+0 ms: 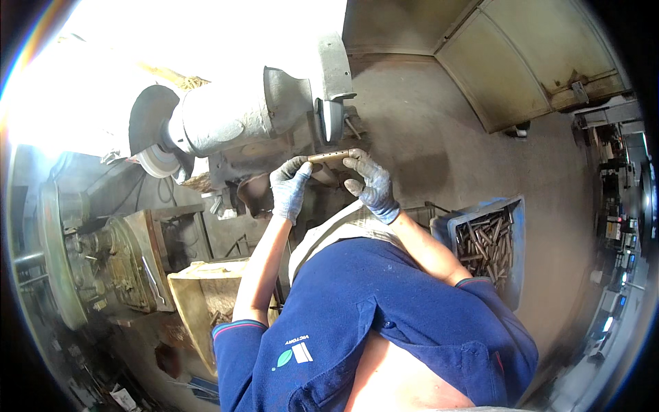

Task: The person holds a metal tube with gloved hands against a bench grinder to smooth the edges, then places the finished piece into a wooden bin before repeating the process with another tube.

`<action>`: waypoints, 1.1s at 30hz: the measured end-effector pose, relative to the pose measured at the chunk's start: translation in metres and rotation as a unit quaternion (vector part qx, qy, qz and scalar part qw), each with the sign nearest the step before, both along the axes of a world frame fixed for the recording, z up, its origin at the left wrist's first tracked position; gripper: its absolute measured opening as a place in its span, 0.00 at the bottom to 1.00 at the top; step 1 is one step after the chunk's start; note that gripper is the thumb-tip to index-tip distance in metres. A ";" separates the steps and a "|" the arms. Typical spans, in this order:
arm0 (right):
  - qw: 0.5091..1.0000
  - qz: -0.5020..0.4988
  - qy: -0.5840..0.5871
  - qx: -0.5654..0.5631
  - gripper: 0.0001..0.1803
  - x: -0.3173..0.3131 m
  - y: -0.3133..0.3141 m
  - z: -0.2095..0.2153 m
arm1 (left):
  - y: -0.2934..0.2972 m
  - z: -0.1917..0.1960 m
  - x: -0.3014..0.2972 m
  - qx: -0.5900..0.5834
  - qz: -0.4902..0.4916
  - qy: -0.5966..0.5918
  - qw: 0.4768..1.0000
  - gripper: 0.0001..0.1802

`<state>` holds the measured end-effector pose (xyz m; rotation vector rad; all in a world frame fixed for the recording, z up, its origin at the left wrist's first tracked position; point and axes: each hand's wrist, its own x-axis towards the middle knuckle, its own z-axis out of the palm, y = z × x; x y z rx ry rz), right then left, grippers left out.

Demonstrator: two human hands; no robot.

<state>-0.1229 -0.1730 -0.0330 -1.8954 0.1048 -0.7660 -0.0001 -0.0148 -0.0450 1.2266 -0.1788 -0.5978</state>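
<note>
A short metal tube (329, 157) with a row of small holes spans the gap between my two hands. My left hand (289, 189), in a grey-blue work glove, is closed on its left end. At the other end my right hand (375, 187), gloved alike, pinches the tube with its upper fingers, while another finger sticks out below. Just beyond the tube stands a bench grinder (223, 122). Its right wheel (332, 123) sits under a guard, a little above the tube and apart from it. The left wheel (158, 163) is farther off, also partly guarded.
To my right, a blue crate (519, 257) holds many slim metal pieces (486, 246). A wooden box (184, 292) stands by my left elbow. Green-grey machinery (110, 254) is at the far left, and large pale panels (522, 58) stand at the back right.
</note>
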 end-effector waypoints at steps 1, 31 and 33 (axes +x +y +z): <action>1.000 0.001 0.002 0.020 0.24 0.001 0.000 -0.001 | -0.002 -0.001 0.001 -0.003 -0.004 0.002 1.000 0.06; 0.956 0.012 0.143 0.257 0.18 0.037 -0.017 -0.038 | -0.025 -0.021 0.038 0.051 0.006 0.090 0.995 0.04; 0.938 0.015 0.160 0.308 0.18 0.034 -0.017 -0.030 | -0.024 -0.024 0.037 0.086 -0.002 0.047 0.995 0.05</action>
